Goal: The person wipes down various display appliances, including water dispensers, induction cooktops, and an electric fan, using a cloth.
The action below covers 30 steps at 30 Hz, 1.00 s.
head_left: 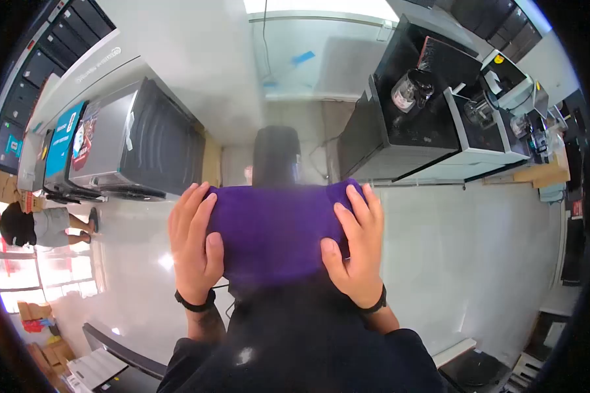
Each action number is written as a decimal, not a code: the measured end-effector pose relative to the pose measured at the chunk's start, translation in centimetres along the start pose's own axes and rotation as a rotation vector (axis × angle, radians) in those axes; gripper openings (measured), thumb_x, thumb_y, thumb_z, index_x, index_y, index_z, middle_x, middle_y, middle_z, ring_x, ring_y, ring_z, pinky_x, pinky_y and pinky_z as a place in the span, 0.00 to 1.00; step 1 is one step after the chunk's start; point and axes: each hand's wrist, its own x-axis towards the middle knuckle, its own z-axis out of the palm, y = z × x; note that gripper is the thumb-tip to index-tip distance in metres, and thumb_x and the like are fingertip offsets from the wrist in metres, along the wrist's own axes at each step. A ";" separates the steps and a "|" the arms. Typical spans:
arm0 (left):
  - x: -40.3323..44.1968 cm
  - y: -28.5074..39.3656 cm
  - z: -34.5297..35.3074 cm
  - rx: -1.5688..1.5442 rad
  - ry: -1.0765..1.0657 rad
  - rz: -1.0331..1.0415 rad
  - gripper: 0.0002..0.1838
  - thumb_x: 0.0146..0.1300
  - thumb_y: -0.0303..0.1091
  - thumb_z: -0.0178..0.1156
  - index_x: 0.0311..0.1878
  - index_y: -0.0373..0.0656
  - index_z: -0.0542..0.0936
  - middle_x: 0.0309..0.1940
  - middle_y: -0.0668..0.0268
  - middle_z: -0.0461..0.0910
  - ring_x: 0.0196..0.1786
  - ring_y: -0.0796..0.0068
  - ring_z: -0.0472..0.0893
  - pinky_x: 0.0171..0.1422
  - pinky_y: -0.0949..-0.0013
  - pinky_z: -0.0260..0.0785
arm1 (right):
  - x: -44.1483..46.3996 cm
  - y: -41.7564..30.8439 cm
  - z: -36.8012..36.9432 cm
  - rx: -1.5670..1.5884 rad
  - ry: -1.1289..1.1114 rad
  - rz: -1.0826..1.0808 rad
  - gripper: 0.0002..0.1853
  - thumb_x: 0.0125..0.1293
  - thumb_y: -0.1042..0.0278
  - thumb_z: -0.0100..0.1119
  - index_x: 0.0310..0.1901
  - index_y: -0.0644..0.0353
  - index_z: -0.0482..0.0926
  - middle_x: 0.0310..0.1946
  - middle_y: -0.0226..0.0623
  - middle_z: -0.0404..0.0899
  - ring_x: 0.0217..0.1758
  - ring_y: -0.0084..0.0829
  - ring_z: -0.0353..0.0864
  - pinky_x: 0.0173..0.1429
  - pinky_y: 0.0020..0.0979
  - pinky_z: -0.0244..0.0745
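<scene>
A purple cloth [269, 232] is spread wide in front of my body, with its upper edge roughly level between my hands. My left hand [195, 242] grips its left side, fingers along the edge and thumb on the near face. At the opposite side, my right hand [355, 245] holds the upper right corner, which folds up a little between the fingers. Black bands circle both wrists. Just beyond the cloth's top edge stands a dark grey upright object [276, 157] with a rounded top; the cloth hides its lower part, and its kind is unclear.
Left stands a grey cabinet-like unit [167, 141] with a blue box [64, 147] by it. A black counter [426, 128] at right bears a glass jug [406, 95] and appliances. A person [36, 224] is at far left. Pale glossy floor [465, 262] surrounds me.
</scene>
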 end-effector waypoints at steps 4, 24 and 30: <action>-0.1 -0.7 0.0 0.007 -0.002 0.011 0.26 0.71 0.45 0.41 0.58 0.32 0.74 0.61 0.48 0.73 0.65 0.45 0.70 0.72 0.50 0.56 | 0.0 -0.6 -0.1 -0.090 -0.036 -0.026 0.24 0.58 0.58 0.63 0.55 0.60 0.77 0.63 0.49 0.71 0.71 0.59 0.61 0.70 0.64 0.49; 1.4 -3.5 -1.2 -0.143 -0.171 0.251 0.32 0.58 0.48 0.54 0.60 0.35 0.74 0.65 0.54 0.71 0.68 0.55 0.70 0.72 0.50 0.49 | 3.0 -9.7 7.1 -0.411 0.010 -0.028 0.28 0.68 0.56 0.44 0.61 0.69 0.70 0.59 0.53 0.75 0.63 0.50 0.73 0.70 0.48 0.54; 0.7 -8.3 -0.7 -0.196 -0.099 0.173 0.31 0.58 0.53 0.55 0.60 0.42 0.76 0.62 0.56 0.74 0.66 0.52 0.71 0.70 0.51 0.52 | 3.2 -11.6 9.0 -0.566 0.010 -0.011 0.27 0.66 0.57 0.47 0.61 0.67 0.71 0.61 0.51 0.74 0.64 0.49 0.73 0.70 0.49 0.53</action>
